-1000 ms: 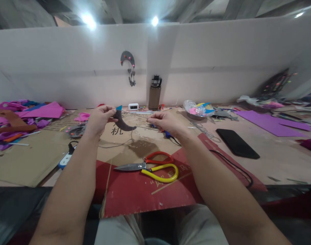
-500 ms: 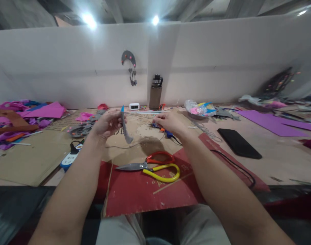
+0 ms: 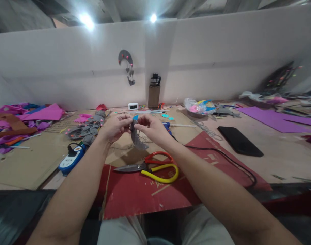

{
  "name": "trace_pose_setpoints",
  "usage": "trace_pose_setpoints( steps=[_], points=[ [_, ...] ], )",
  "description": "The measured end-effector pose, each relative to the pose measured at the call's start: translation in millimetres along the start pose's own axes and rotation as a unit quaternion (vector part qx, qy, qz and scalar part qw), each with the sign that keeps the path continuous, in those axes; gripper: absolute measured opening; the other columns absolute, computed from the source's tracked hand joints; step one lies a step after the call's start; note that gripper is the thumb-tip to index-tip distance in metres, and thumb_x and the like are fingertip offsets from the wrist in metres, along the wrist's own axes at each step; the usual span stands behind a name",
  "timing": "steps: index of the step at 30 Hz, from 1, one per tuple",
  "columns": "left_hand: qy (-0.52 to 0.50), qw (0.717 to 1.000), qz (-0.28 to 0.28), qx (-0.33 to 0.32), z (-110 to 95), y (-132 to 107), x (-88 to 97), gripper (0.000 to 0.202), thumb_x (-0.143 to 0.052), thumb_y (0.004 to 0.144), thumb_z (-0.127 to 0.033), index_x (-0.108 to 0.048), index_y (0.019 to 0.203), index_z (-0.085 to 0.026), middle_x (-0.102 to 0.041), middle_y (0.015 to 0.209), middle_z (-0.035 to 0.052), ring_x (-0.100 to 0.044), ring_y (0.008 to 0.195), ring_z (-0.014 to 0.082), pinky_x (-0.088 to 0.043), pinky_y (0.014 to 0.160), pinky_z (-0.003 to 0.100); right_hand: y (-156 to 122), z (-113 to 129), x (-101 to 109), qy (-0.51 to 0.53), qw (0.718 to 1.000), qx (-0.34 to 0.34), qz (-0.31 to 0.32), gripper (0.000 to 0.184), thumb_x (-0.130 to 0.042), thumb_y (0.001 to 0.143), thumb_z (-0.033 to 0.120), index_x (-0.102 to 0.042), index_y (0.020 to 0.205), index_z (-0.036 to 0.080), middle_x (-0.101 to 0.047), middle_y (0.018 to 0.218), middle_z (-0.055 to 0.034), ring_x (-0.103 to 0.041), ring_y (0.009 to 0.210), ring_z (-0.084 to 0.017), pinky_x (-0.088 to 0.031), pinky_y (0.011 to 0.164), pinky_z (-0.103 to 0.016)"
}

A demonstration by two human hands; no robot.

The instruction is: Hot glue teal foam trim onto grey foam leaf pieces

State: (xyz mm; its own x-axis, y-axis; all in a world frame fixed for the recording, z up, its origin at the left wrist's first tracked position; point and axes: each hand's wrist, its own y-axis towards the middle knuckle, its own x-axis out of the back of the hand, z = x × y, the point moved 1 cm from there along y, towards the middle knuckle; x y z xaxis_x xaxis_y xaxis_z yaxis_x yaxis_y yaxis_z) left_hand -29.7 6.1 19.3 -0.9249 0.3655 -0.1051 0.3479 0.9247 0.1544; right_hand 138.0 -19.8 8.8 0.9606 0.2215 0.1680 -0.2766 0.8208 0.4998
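Between my two hands, above the cardboard, hangs a grey felt crescent (image 3: 138, 139) with a blue piece (image 3: 135, 117) at its upper tip. My left hand (image 3: 118, 127) pinches the crescent's upper end from the left. Closed as well, my right hand (image 3: 152, 128) grips the same end, its thumb lying across the felt. A thin grey cord (image 3: 119, 148) trails on the cardboard below. Nearer to me lie scissors (image 3: 151, 166) with one red and one yellow handle, blades pointing left. Just past my right wrist is a blue glue gun (image 3: 166, 126), partly hidden.
A red cardboard sheet (image 3: 135, 200) covers the table's front edge. On the left are a power strip (image 3: 71, 160), grey felt pieces (image 3: 87, 127) and coloured scraps (image 3: 46, 115). At right lie a black phone (image 3: 239, 141) and a black cable (image 3: 229, 156). A bottle (image 3: 154, 92) stands behind.
My right hand has moved left to the crescent's upper end, beside my left hand. My left hand has shifted slightly right with the crescent. The glue gun shows more now.
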Motion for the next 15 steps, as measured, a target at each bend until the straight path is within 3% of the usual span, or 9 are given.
trace_pose_setpoints(
  steps=[10, 15],
  points=[
    [0.026, 1.000, 0.009, -0.006, 0.0, -0.6, -2.6, 0.020, -0.074, 0.068, -0.030, -0.063, 0.073, -0.014, -0.063, 0.062, 0.0012, -0.053, 0.047, 0.0070, -0.043, 0.044, 0.017, -0.6, 1.4, 0.1, 0.078, 0.995, -0.057, -0.009, 0.014, -0.054, 0.081, 0.031, -0.047, 0.075, 0.020, -0.049, 0.067, 0.0046, -0.048, 0.054, -0.006, -0.044, 0.054, -0.022],
    [0.020, 1.000, 0.001, 0.001, 0.4, -0.5, -1.7, 0.021, -0.073, 0.068, -0.030, -0.063, 0.076, -0.014, -0.065, 0.065, 0.0028, -0.058, 0.052, 0.0097, -0.041, 0.043, 0.017, -1.8, 5.0, 0.7, 0.077, 0.992, -0.097, -0.022, 0.016, -0.052, 0.081, 0.034, -0.051, 0.075, 0.020, -0.037, 0.059, 0.0068, -0.033, 0.046, -0.005, -0.032, 0.042, -0.018]
  ],
)
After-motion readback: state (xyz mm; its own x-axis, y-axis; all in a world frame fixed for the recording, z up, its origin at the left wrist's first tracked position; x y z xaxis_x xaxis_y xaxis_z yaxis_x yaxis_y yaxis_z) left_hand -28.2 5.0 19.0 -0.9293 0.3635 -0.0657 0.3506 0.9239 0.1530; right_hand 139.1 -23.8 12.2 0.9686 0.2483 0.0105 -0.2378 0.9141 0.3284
